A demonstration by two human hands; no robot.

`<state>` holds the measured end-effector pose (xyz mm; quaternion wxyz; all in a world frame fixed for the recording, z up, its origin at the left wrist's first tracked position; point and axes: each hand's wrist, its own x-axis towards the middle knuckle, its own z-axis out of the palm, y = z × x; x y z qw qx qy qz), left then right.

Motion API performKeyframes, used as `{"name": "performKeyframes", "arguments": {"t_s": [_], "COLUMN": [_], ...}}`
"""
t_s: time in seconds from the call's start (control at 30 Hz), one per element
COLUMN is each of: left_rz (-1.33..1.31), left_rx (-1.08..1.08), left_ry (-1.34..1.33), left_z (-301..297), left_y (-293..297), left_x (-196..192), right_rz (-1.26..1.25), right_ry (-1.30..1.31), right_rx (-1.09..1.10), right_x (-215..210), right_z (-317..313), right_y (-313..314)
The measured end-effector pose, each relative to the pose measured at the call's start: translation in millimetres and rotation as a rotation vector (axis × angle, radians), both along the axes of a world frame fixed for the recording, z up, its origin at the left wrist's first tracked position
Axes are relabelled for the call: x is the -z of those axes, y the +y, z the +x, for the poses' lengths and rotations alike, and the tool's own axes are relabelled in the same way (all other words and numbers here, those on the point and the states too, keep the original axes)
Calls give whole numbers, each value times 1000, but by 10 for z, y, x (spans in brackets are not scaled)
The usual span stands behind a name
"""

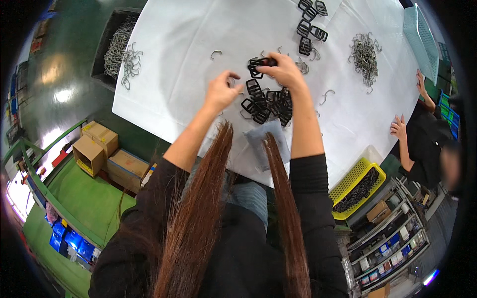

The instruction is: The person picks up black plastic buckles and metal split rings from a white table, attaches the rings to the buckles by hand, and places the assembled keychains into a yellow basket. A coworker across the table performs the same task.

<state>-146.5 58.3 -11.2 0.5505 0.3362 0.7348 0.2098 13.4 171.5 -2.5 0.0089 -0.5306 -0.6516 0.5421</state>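
My right hand (286, 72) is closed on a black plastic buckle (269, 62), with more black buckles touching it at the fingertips. My left hand (222, 93) hovers just left of it, its fingers curled and thumb and forefinger apart. A thin wire piece shows by its fingertips, but whether it is held is unclear. Below both hands lies a pile of black buckles (261, 106) with a few wire hooks among them. A clear plastic bag (267, 144) rests at the near table edge. One bent metal hook (215, 53) lies alone beyond my left hand.
The white-covered table (169, 74) carries a heap of metal hooks (365, 57) at right and more buckles (304, 29) at the far side. A dark bin of hooks (113, 47) stands left, a yellow basket (352, 187) right. A co-worker's hands (399, 128) touch the right edge near a light-blue basket (422, 44).
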Motion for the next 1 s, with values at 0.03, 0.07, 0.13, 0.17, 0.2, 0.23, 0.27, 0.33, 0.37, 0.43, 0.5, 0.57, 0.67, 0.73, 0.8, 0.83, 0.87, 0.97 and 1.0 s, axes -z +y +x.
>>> {"name": "performKeyframes", "arguments": {"t_s": [0.03, 0.07, 0.13, 0.17, 0.2, 0.23, 0.27, 0.33, 0.37, 0.43, 0.5, 0.57, 0.67, 0.73, 0.8, 0.83, 0.87, 0.97, 1.0], "left_rz": [141, 280, 286, 294, 319, 299, 312, 291, 213, 19, -5, -2, 21, -3, -39, -61, -102, -124, -163], "left_rx": [104, 207, 247, 270, 282, 302, 309, 301, 226, 91, -138, -281, -378, -415, -415, -389, -376, -261, -165], "left_ry": [245, 489, 512, 524, 511, 448, 395, 310, 150, -167, -485, -699, -875, -906, -880, -845, -781, -807, -882], "left_z": [200, 319, 420, 449, 404, 344, 257, 67, -46, -306, -470, -580, -638, -548, -354, -207, -38, 609, 832], "left_y": [-38, -71, -40, 0, 109, 146, 185, 216, 191, 168, 66, -43, -176, -231, -256, -254, -252, -251, -227], "left_x": [24, 44, 117, 154, 211, 234, 249, 237, 203, 102, -7, -97, -173, -179, -177, -170, -173, -218, -239], "right_rz": [-181, -242, -142, -96, -121, -173, -150, 35, 92, 215, 222, 281, 215, -134, -317, -308, -254, -332, -367], "right_ry": [193, 289, 190, 135, 225, 286, 192, -2, -83, -281, -439, -441, -258, 137, 290, 234, 307, 288, 376], "right_rx": [106, 263, 322, 352, 358, 370, 312, 131, 88, -5, -94, -116, 128, 396, 596, 632, 702, 885, 983], "right_x": [-51, -84, -77, -70, -40, -30, -2, 39, 51, 76, 106, 90, 17, -43, -121, -147, -172, -220, -240], "right_z": [196, 363, 584, 662, 700, 716, 669, 481, 346, 75, -166, -202, 72, 420, 802, 974, 1124, 1622, 1798], "right_y": [-28, -118, -287, -380, -426, -546, -654, -901, -1023, -1161, -1191, -1198, -1188, -1130, -1167, -1205, -1290, -1502, -1624]}}
